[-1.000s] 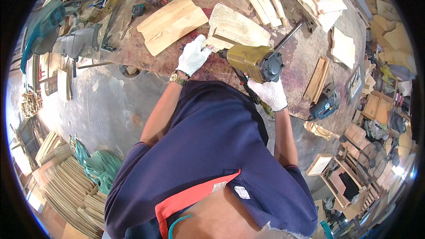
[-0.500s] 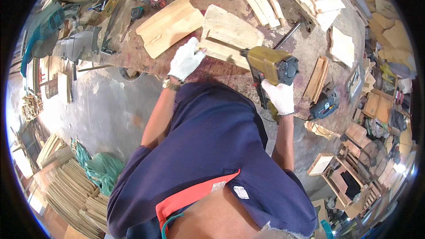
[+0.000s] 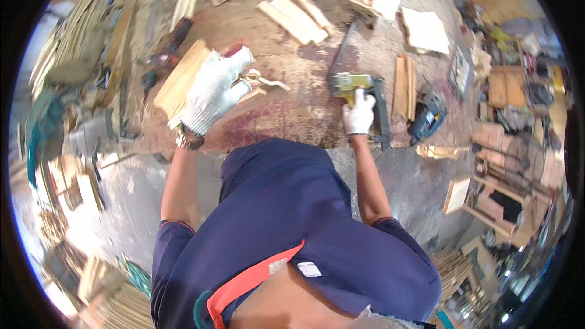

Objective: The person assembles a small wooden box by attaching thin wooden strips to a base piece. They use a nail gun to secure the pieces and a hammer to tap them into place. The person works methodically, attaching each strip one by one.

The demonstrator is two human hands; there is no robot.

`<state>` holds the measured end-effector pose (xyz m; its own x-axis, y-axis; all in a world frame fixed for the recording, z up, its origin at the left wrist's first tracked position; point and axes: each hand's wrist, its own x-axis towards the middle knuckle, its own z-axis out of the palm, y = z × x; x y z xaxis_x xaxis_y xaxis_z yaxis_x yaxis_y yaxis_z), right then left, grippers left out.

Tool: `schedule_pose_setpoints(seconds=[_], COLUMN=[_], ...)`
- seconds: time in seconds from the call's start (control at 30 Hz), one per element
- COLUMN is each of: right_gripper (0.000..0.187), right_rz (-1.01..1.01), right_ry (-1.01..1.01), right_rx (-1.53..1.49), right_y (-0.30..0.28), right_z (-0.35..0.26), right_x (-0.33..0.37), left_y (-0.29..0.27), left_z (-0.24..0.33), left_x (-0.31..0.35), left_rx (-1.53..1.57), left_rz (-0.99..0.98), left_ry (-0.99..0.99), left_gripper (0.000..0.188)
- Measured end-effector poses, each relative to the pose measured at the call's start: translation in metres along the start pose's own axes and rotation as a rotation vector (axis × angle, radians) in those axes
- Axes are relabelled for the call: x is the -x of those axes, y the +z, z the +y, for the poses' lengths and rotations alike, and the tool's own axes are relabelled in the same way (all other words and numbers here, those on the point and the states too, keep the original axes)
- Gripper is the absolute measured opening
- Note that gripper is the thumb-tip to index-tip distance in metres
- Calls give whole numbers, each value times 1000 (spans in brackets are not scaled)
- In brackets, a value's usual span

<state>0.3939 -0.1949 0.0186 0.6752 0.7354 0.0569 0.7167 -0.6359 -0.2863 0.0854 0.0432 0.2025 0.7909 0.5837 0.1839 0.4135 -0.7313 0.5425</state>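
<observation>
At the far left, a teal power saw (image 3: 46,125) stands above the grey floor (image 3: 137,186), and lower down there is a bundle of long wooden strips (image 3: 125,311). The worktable (image 3: 289,122) is of worn wood with reddish stains. On it, a red-and-black drill (image 3: 173,42) lies near a pale board (image 3: 177,82). The left hand (image 3: 216,91), gloved in white, partly covers this board; its fingers are apart, just beside a small wooden piece (image 3: 265,81), and I cannot tell if they pinch it. To the right, the gloved right hand (image 3: 359,114) is closed around the yellow nail gun (image 3: 352,82), which is on the table. Further right are brown wooden strips (image 3: 402,88) and a blue-and-dark power tool (image 3: 429,117). Beyond the table, an open wooden box-like frame (image 3: 490,222) contains something black (image 3: 506,206).
</observation>
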Motion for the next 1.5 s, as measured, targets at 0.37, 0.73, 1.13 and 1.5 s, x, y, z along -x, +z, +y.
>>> schedule_pose_setpoints(seconds=[0.37, 0.73, 1.13, 1.5], right_gripper=[51, 20, 40, 48], right_rz=[440, 172, -282, -280], right_ry=[268, 125, -890, -678], right_rx=[306, -617, -277, -381], right_y=[8, -12, 52, 66], right_z=[147, 110, -109, -82], right_x=[-33, -44, 25, 30], left_y=[162, 128, 142, 164], left_z=[-79, -122, -100, -77], left_x=[-71, 75, 191, 201], left_rx=[61, 398, 183, 454], left_rz=[-233, 639, 366, 445], left_ry=[-82, -587, -1007, -987], left_gripper=[55, 31, 27, 12])
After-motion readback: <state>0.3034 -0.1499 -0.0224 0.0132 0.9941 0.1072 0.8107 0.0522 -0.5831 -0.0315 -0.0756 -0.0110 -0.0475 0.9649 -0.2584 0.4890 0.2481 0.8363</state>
